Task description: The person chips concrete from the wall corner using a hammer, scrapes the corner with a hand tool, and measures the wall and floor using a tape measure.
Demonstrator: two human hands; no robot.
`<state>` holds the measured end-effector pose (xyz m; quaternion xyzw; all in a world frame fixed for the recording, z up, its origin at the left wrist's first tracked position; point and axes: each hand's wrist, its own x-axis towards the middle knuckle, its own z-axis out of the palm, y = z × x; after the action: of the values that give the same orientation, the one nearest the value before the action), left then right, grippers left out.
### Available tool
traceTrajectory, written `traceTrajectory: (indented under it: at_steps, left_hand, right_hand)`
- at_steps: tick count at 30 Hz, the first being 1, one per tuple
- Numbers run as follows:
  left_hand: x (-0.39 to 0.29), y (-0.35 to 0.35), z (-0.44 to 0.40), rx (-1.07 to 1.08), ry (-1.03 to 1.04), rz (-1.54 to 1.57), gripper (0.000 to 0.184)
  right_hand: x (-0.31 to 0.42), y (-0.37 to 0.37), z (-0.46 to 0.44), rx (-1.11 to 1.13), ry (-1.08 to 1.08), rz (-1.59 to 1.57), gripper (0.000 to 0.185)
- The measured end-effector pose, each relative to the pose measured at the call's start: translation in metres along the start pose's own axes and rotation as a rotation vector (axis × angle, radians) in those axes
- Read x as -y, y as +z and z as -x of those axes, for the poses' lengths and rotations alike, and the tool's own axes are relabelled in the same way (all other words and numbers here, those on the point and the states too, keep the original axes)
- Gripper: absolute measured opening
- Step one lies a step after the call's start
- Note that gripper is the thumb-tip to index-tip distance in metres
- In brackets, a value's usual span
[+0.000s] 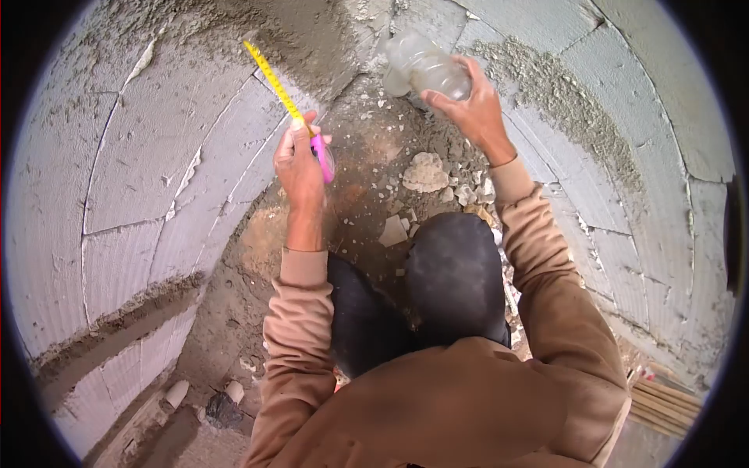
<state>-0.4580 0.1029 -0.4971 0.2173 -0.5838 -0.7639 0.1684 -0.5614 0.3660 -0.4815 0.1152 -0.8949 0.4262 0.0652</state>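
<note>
My left hand (300, 156) is closed around a tape measure (324, 160) with a pink case. Its yellow blade sticks out a short way, up and to the left, with the tip close to the mortar-smeared wall. In my right hand (476, 109) is a clear plastic bottle (427, 66), gripped near one end and tilted, its other end toward the corner where the walls meet. The bottle looks cloudy and dirty; I cannot tell what, if anything, is inside.
Grey block walls (133, 171) rise on both sides, with rough mortar (558, 101) on the right one. Broken rubble (426, 173) lies on the dirt floor ahead of my knees (456, 269). Wooden strips (663, 405) lie at lower right, and a ledge (117, 327) runs at lower left.
</note>
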Motion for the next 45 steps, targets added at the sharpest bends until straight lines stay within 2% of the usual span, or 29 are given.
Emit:
traceTrajectory:
  at_steps: [1,4,6,8,11,14,19,25,30,34,37,40,44,45]
  left_hand:
    - [0.01,-0.015,0.008,-0.005,-0.049,-0.007,0.034]
    - [0.049,-0.066,0.027,-0.033,-0.194,-0.036,0.033]
    - [0.059,-0.085,0.027,-0.061,-0.291,-0.066,0.034]
    - [0.06,-0.094,0.02,-0.066,-0.239,-0.031,0.035]
    - [0.062,-0.11,0.015,-0.104,-0.236,-0.086,0.035]
    - [0.064,-0.121,0.014,-0.115,-0.283,-0.117,0.036]
    - [0.061,-0.109,0.012,-0.139,-0.282,-0.195,0.037]
    - [0.066,-0.119,0.009,-0.072,-0.262,-0.208,0.034]
    - [0.066,-0.119,0.01,-0.083,-0.268,-0.215,0.036]
    - [0.068,-0.12,0.007,-0.046,-0.276,-0.244,0.034]
    - [0.066,-0.12,0.011,-0.057,-0.266,-0.238,0.035]
    - [0.061,-0.128,0.014,-0.092,-0.257,-0.215,0.034]
    - [0.052,-0.131,0.019,-0.092,-0.261,-0.191,0.033]
    - [0.053,-0.13,0.018,-0.097,-0.249,-0.186,0.033]
  right_hand:
    - [0.001,-0.007,-0.008,-0.06,-0.057,0.236,0.078]
    - [0.007,-0.012,-0.03,-0.118,-0.125,0.446,0.077]
    - [0.012,-0.009,-0.041,-0.043,-0.077,0.558,0.076]
    - [0.015,-0.005,-0.044,-0.025,-0.101,0.636,0.075]
    - [0.047,-0.017,-0.046,-0.119,-0.282,0.619,0.074]
    - [0.101,-0.04,-0.075,0.229,-0.333,0.832,0.078]
    - [0.092,-0.011,-0.184,0.77,-0.166,1.213,0.069]
    - [0.058,-0.005,-0.199,0.747,-0.306,1.052,0.064]
    - [0.041,0.003,-0.195,0.757,-0.271,1.088,0.06]
    - [0.047,0.009,-0.184,0.744,-0.298,1.194,0.054]
    - [0.066,0.005,-0.178,0.775,-0.174,1.174,0.05]
    - [0.062,-0.005,-0.174,0.712,-0.338,1.101,0.053]
    - [0.072,-0.014,-0.172,0.792,-0.127,0.886,0.058]
    - [0.07,-0.01,-0.167,0.785,-0.235,0.92,0.052]
